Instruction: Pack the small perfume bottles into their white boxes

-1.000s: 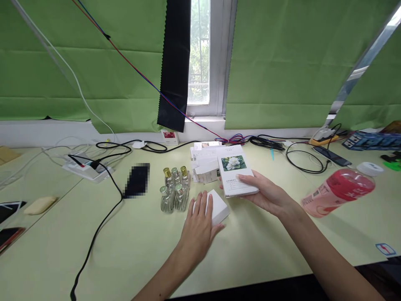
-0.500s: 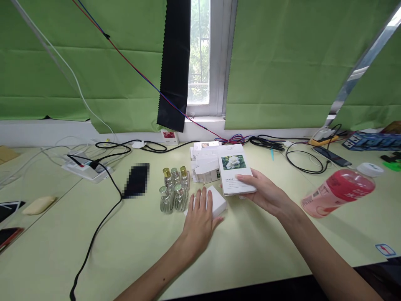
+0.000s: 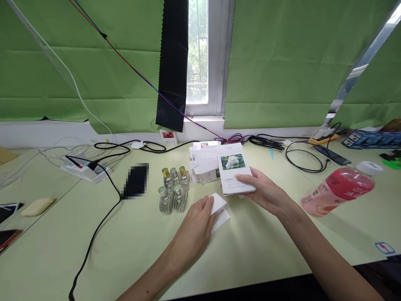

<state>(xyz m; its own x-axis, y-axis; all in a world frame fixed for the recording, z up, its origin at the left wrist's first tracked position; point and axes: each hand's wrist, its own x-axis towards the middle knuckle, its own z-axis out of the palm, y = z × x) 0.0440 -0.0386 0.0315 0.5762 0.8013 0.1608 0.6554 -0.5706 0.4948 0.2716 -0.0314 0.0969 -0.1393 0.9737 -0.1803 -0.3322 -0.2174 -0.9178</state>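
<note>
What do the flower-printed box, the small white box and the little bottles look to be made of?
Flower-printed box, in the right hand: smooth, coated-looking white card, with crisp edges and a printed photo. Small white box, under the left hand: plain matte card or paper, probably. Little bottles: clear glass or hard plastic, see-through and glinting, with shiny gold and silver-looking caps.

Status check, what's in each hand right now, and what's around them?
Left hand grips small white box. Right hand holds flower-print box. Glass bottles close beside left hand.
</note>
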